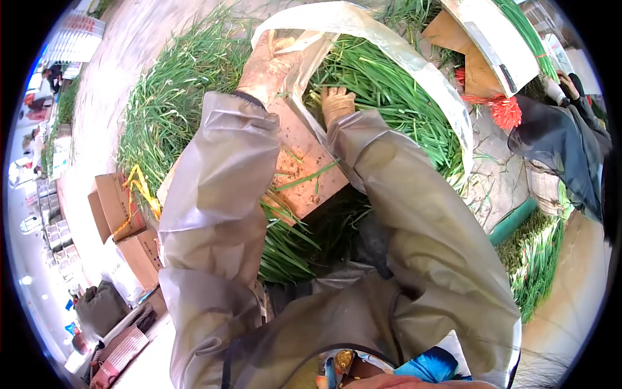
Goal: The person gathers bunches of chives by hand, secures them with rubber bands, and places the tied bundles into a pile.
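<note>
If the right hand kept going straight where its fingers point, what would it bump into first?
Probably the green stalks in the white bag, just past the right hand's fingertips, though depth is hard to judge.

Both arms (223, 149) reach forward, left hand (267, 63) beyond right hand (337, 106).

Looks like a produce packing or sorting area, maybe a market hall. Long green stalks heaped on a dirty floor (100, 123), more in a big pale plastic bag (447, 97). Cardboard boxes (137, 256) (some brown, flaps open) stand to one side. A co-worker (564, 142) sits by red ties (504, 111) and bundled greens (534, 266). Far left edge is warped; probably stacked crates (55, 223) there.
</note>
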A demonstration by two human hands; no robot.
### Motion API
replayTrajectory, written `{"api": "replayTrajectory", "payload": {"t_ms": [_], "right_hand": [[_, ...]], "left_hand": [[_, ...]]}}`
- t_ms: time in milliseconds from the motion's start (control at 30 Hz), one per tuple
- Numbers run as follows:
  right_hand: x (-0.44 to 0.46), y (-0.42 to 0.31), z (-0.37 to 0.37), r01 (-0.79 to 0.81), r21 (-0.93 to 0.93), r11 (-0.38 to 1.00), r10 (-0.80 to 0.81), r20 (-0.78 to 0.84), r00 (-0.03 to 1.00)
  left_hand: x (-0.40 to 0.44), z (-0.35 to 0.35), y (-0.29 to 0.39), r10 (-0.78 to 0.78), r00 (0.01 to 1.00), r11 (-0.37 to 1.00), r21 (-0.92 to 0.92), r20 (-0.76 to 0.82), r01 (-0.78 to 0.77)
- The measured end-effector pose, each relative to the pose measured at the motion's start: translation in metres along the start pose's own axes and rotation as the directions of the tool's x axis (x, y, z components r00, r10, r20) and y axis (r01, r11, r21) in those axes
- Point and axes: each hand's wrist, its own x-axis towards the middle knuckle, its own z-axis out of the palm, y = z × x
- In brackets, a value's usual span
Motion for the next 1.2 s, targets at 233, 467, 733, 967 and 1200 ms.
{"api": "replayTrajectory", "payload": {"t_ms": [233,467,733,967,1200], "right_hand": [[-0.007,0.047,-0.066,-0.145,0.438,0.887,-0.026,0.360,0.932],[-0.063,0.136,-0.155,-0.100,0.864,0.494,0.101,0.057,0.993],[-0.111,0.139,-0.138,0.134,0.730,0.670,-0.132,-0.061,0.989],[-0.111,0.135,-0.148,0.093,0.733,-0.674,0.015,-0.113,0.993],[-0.122,0.152,-0.199,0.199,0.865,-0.461,0.110,-0.166,0.980]], "left_hand": [[-0.023,0.006,0.013,-0.017,1.000,1.000,-0.010,-0.016,0.017],[-0.072,0.082,-0.051,0.081,0.963,0.981,-0.150,-0.256,-0.122],[-0.097,0.154,-0.078,0.274,0.907,0.922,0.356,-0.321,-0.153],[-0.116,0.162,-0.035,0.388,0.904,0.900,0.286,-0.177,-0.330],[-0.106,0.173,-0.109,-0.128,0.988,0.983,0.144,0.090,0.114]]}}
